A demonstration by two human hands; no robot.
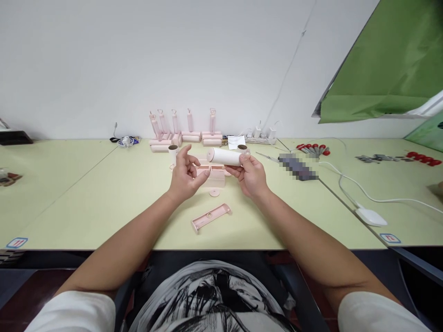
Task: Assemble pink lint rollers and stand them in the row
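Observation:
A white roll (226, 157) with a pink end cap lies across the fingers of my right hand (252, 174), which grips its right end. My left hand (187, 175) is raised just left of the roll, fingers apart and holding nothing. Below and behind the hands sits a pink housing (215, 177), partly hidden by the roll and my fingers. A small pink disc (214, 193) lies in front of it. Nearer the table's front edge, a long pink tray-shaped part (211, 217) rests at a slant.
Several pink rollers with upright handles (189, 122) stand along the wall. A power strip (260, 138) and white paper (236, 142) are to their right. On the right lie a blurred dark object (298, 167), red-ended pieces (313, 149) and a white adapter (371, 216) with cable.

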